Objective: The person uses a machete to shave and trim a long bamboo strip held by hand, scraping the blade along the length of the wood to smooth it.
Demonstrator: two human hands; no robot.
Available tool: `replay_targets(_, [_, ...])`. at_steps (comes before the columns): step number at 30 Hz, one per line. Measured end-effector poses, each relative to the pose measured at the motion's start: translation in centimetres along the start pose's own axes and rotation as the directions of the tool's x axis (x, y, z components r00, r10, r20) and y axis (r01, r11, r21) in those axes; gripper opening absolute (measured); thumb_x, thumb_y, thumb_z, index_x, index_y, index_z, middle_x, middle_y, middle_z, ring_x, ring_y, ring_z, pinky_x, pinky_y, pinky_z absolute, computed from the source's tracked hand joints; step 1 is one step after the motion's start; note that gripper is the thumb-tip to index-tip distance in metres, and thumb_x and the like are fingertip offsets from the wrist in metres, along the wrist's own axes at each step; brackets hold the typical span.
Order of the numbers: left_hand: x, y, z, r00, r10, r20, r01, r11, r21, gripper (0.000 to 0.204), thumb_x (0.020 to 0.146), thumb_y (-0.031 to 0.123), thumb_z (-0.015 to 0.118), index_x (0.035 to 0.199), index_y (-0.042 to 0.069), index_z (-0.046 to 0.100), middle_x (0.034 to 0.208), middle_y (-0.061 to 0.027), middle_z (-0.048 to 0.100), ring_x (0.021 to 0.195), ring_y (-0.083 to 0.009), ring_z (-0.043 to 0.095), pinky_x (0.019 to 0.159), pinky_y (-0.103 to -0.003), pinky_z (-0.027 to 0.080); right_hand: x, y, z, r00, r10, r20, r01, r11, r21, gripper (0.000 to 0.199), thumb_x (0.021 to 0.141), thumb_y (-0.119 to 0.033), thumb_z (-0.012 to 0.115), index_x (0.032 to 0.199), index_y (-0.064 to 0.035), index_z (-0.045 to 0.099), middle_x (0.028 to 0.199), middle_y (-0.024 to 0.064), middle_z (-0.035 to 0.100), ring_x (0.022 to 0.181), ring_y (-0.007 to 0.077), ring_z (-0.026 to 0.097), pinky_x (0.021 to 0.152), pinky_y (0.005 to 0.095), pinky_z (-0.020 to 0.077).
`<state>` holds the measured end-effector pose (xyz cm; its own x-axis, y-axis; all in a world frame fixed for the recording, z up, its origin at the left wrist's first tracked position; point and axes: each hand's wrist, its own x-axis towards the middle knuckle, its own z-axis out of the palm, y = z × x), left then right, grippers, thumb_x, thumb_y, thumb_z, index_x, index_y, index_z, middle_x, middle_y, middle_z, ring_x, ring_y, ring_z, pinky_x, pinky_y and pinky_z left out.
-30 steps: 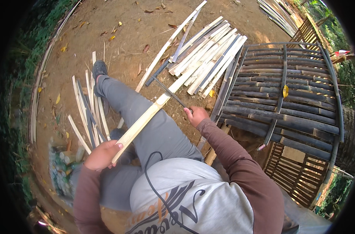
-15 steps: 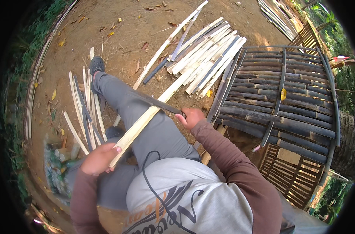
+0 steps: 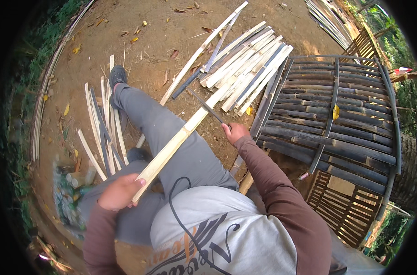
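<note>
A long pale bamboo strip lies slantwise over my thigh, its near end gripped by my left hand. Its far part reaches out toward a heap of strips on the ground. My right hand is closed round the handle of a long-bladed knife. The blade crosses the strip well past my knee, pointing up and to the left. Most of the handle is hidden in my fist.
A heap of split bamboo strips lies on the dirt ahead. More strips lie beside my outstretched leg. A dark bamboo slatted frame stands at the right. Plastic bottles are at the lower left.
My right hand and the knife have moved away from me along the strip, up and slightly right. My left hand still grips the near end.
</note>
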<state>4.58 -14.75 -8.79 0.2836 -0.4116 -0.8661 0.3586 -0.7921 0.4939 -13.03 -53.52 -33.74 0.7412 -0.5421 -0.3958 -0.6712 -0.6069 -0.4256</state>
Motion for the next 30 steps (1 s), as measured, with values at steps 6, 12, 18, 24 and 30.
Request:
replay_targets(6, [-0.3, -0.2, -0.3, 0.999, 0.003, 0.036, -0.001, 0.999, -0.054, 0.039, 0.109, 0.033, 0.056, 0.131, 0.002, 0.066, 0.075, 0.0025, 0.058, 0.053, -0.0059, 0.052, 0.047, -0.022, 0.042, -3.3, -3.8, -0.9, 0.972, -0.233, 0.017, 0.232, 0.972, 0.018, 0.058, 0.105, -0.056, 0.049, 0.104, -0.0027, 0.073, 0.096, 0.0262, 0.073, 0.093, 0.0452, 0.070, 0.084, 0.0535, 0.0546])
replay_targets(12, [-0.6, -0.9, -0.4, 0.999, -0.025, 0.047, 0.029, 0.996, -0.085, 0.038, 0.109, 0.034, 0.056, 0.127, 0.002, 0.066, 0.073, 0.0024, 0.057, 0.052, -0.0060, 0.051, 0.046, -0.022, 0.041, 1.1, 0.9, 0.5, 0.996, 0.088, -0.031, -0.087, 0.996, 0.035, 0.058, 0.106, -0.054, 0.049, 0.108, -0.0014, 0.072, 0.097, 0.0264, 0.073, 0.094, 0.0455, 0.070, 0.084, 0.0536, 0.0545])
replay_targets(18, [-0.4, -1.2, -0.5, 0.998, -0.041, 0.051, 0.050, 0.979, -0.196, 0.036, 0.108, 0.033, 0.057, 0.125, 0.002, 0.066, 0.071, 0.0022, 0.055, 0.051, -0.0069, 0.050, 0.046, -0.023, 0.040, -3.4, -3.5, 0.5, 0.956, -0.293, -0.031, 0.294, 0.950, 0.105, 0.055, 0.105, -0.052, 0.052, 0.104, -0.0010, 0.071, 0.095, 0.0267, 0.073, 0.092, 0.0465, 0.069, 0.082, 0.0530, 0.0543])
replay_targets(24, [0.1, -2.1, -0.3, 0.998, -0.044, 0.045, 0.055, 0.955, -0.292, 0.028, 0.110, 0.028, 0.055, 0.102, 0.002, 0.061, 0.059, -0.0007, 0.050, 0.039, -0.0095, 0.042, 0.039, -0.025, 0.034, 3.0, 1.8, 2.0, 0.997, 0.070, -0.037, -0.068, 0.996, 0.057, 0.061, 0.105, -0.056, 0.049, 0.102, -0.0005, 0.072, 0.097, 0.0259, 0.074, 0.093, 0.0455, 0.070, 0.083, 0.0535, 0.0545])
replay_targets(30, [-0.3, -2.6, -0.5, 0.998, -0.024, 0.062, 0.042, 0.949, -0.312, 0.030, 0.110, 0.029, 0.053, 0.097, 0.002, 0.058, 0.055, -0.0015, 0.048, 0.038, -0.0100, 0.041, 0.039, -0.026, 0.033, -1.6, -3.8, -0.2, 0.971, -0.235, 0.048, 0.234, 0.972, 0.025, 0.057, 0.104, -0.055, 0.053, 0.105, -0.0009, 0.071, 0.095, 0.0239, 0.073, 0.092, 0.0458, 0.069, 0.082, 0.0539, 0.0542])
